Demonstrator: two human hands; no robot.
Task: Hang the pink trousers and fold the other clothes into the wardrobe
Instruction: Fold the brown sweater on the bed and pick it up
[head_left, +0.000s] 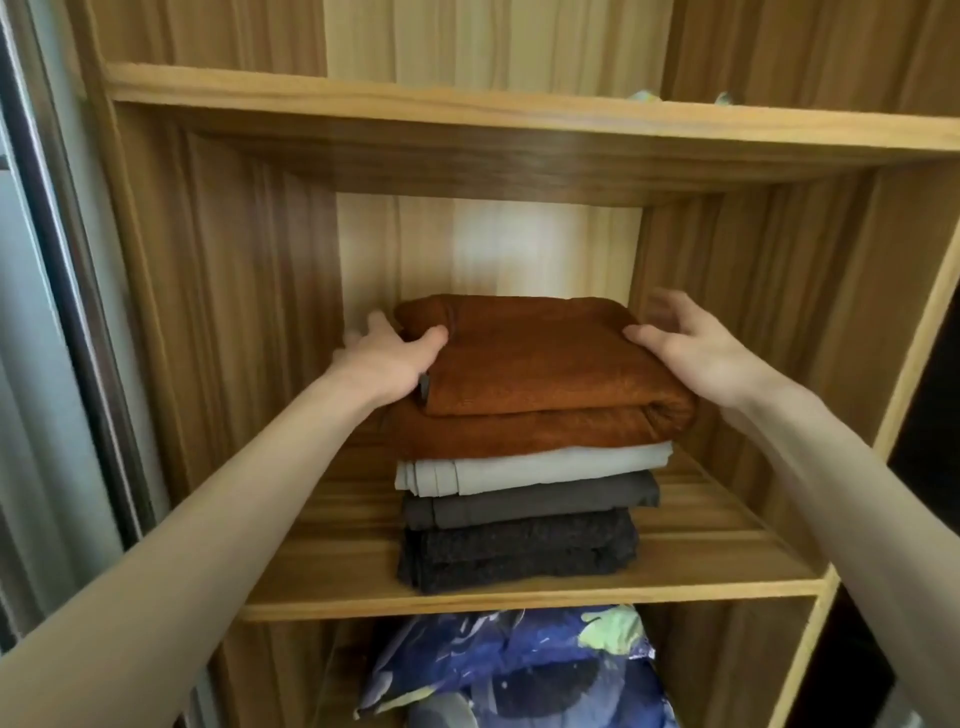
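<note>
Hands (389, 358) (691, 353) on rust-brown folded garment (540, 364)

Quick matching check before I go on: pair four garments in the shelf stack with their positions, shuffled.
Garments:
1. rust-brown garment
2. light grey garment
3. dark grey garment
4. speckled charcoal garment

Positions:
A. bottom, on the shelf board
B. top, thumbs of left hand and right hand on it
C. directly under the top one
D. third from top

Pairs: 1-B, 2-C, 3-D, 4-A

bedroom: wardrobe (519, 605) with folded clothes (524, 467)
</note>
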